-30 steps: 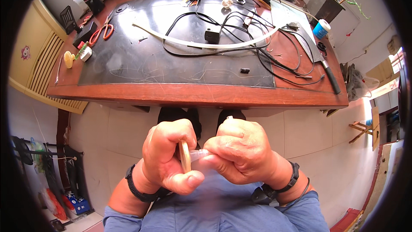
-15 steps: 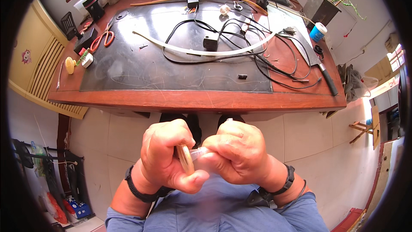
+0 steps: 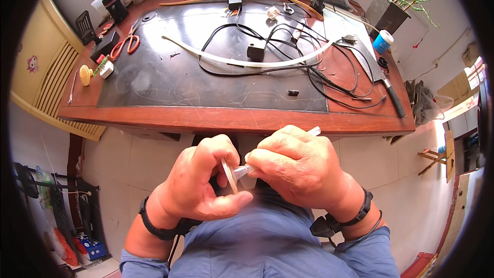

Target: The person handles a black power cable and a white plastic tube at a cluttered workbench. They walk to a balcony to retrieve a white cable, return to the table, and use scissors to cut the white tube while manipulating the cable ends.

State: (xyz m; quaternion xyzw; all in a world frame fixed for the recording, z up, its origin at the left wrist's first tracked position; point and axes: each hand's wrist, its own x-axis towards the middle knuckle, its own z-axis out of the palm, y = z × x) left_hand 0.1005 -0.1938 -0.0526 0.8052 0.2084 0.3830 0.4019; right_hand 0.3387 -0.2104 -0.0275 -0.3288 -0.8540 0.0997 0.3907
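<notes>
Item in hand: a thin round disc, seen nearly edge-on and slightly tilted, located between the curled index finger and the extended thumb of the left hand. A clear tapered piece meets the disc's right side.

The right hand is back-up with fingers curled, index finger and thumb pinching the clear piece at its narrow end. A pale tube end projects beyond the right-hand knuckles; its link with the clear piece is covered by the hand. Both forearms rise from the lower edge and angle inward, so the fingers nearly meet in front of the body.

Beyond the fingers stands the bench, bearing a curved white tube. Red-handled scissors lie ahead and left of the fingers; a black-handled knife, ahead and right.
</notes>
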